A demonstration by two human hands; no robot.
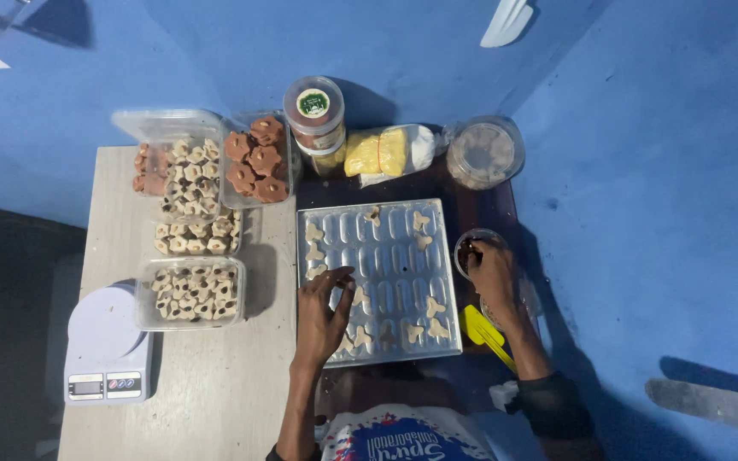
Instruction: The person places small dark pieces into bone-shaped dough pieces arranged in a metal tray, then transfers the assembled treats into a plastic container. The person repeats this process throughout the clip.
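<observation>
Left hand lies on the near-left corner of the ridged metal tray, fingers spread over pale cookie cutouts; more cutouts sit along the tray's left, far and near-right edges. Right hand reaches into a small round bowl just off the tray's right edge, fingertips bunched; what they pinch, cannot tell. Yellow spatula lies near the tray's near-right corner; clear tubs of cookies along the table's left side.
</observation>
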